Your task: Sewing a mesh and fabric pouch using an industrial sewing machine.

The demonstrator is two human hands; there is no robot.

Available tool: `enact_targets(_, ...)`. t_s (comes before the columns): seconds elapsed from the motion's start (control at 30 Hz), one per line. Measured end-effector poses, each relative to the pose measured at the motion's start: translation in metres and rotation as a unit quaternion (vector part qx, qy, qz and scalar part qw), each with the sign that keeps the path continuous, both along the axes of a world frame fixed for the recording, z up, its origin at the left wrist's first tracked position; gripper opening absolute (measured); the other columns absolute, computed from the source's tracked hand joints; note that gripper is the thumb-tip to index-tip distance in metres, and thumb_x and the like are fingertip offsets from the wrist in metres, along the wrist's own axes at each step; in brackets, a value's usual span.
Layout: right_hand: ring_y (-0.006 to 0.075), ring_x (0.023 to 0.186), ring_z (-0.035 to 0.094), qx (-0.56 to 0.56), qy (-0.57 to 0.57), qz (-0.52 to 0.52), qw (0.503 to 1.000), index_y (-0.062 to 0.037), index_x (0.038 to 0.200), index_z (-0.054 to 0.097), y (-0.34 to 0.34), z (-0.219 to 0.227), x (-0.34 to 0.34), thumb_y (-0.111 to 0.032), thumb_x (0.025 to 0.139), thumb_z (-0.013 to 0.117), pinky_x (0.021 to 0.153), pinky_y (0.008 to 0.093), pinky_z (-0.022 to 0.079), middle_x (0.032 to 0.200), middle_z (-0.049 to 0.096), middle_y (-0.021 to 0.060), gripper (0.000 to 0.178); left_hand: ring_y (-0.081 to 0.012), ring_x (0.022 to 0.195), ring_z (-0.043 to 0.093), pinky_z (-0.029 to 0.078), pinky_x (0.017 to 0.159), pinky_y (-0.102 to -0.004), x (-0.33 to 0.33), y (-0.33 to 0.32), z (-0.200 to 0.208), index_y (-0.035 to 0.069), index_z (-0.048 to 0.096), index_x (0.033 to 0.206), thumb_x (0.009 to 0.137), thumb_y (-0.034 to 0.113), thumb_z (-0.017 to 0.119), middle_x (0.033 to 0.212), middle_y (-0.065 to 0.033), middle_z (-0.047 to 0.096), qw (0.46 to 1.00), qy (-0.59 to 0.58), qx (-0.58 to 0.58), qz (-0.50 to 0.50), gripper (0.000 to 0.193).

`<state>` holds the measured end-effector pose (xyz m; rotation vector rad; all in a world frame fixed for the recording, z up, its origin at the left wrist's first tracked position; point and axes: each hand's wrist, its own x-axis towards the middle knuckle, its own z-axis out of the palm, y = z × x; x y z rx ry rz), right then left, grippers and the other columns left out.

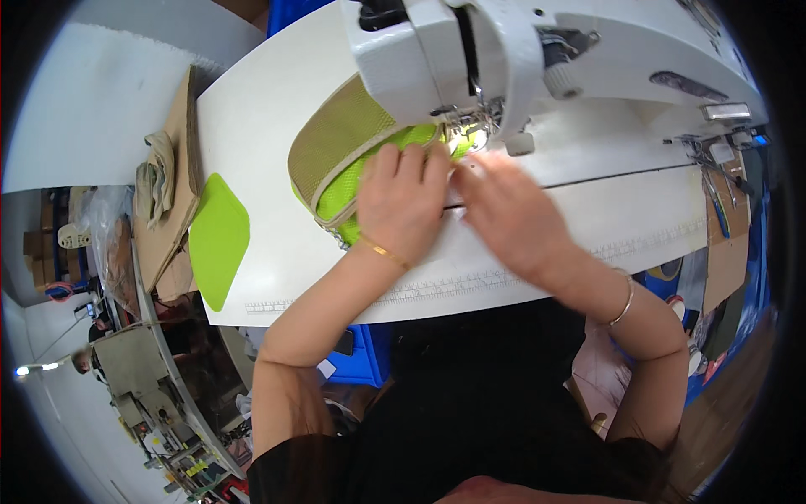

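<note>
A stitched mesh fabric piece (pixel 340 139), tan and bright green with beige binding, lies on the white sewing table (pixel 269 260). One end of it reaches the lit presser foot (pixel 475 139) of a white sewing machine (pixel 399 71). My left hand (pixel 403 202) grips the green part, its fingers bent and pressed down on the mesh. Close beside it, my right hand (pixel 512 210) is at the edge of the fabric just below the presser foot. Motion and glare smear its fingers, so their grip cannot be made out.
A flat green piece (pixel 218 239) lies at the table's left edge, next to cardboard (pixel 172 202) with a folded tan cloth (pixel 157 176) on it. Tools (pixel 719 202) rest at the far right. A blue bin (pixel 357 353) stands below the front edge.
</note>
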<state>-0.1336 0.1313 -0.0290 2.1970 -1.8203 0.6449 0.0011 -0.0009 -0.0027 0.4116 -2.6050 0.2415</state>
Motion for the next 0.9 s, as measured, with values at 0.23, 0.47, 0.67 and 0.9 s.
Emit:
enact_targets(0.23,0.0396,0.129,0.052,0.078,-0.017,0.016,0.997,0.0098,0.121,0.062,-0.012,0.017,0.088,-0.036,0.09,0.067,0.117,0.0492,0.035,0.129,0.06,0.0265,0.055,-0.0295,0.086,0.06,0.042,0.082,-0.044,0.028,-0.03,0.027,0.007,0.063,0.121,0.08,0.002,0.063,0.094,-0.0099,0.067,0.99,-0.058,0.108,-0.073,0.041)
enact_targets(0.47,0.0356,0.13,0.051,0.128,-0.062,-0.011,0.99,0.0091,0.124,0.062,-0.015,0.002,0.106,-0.043,0.094,0.063,0.12,0.0482,0.03,0.127,0.062,0.0233,0.06,-0.0262,0.082,0.058,0.042,0.08,-0.0404,0.005,-0.019,0.025,0.01,0.069,0.114,0.087,0.011,0.067,0.086,-0.0082,0.063,0.993,-0.099,0.003,-0.065,0.027)
enact_targets(0.67,0.035,0.13,0.051,0.158,-0.008,0.01,0.987,0.0099,0.122,0.063,0.01,0.014,0.095,-0.042,0.098,0.059,0.121,0.0465,0.03,0.125,0.063,0.0224,0.057,-0.0242,0.074,0.06,0.044,0.075,-0.0397,-0.003,-0.01,0.005,0.008,0.071,0.104,0.083,0.021,0.075,0.086,-0.0073,0.063,0.995,-0.037,-0.084,-0.043,0.025)
enact_targets(0.9,0.0363,0.13,0.052,0.147,-0.002,0.023,0.989,0.0109,0.122,0.062,0.021,0.011,0.091,-0.04,0.1,0.055,0.12,0.0465,0.031,0.125,0.063,0.0233,0.056,-0.0254,0.073,0.065,0.045,0.059,-0.0378,-0.014,0.002,-0.006,0.005,0.069,0.1,0.084,0.019,0.075,0.087,-0.0082,0.067,0.999,0.016,0.043,-0.016,0.021)
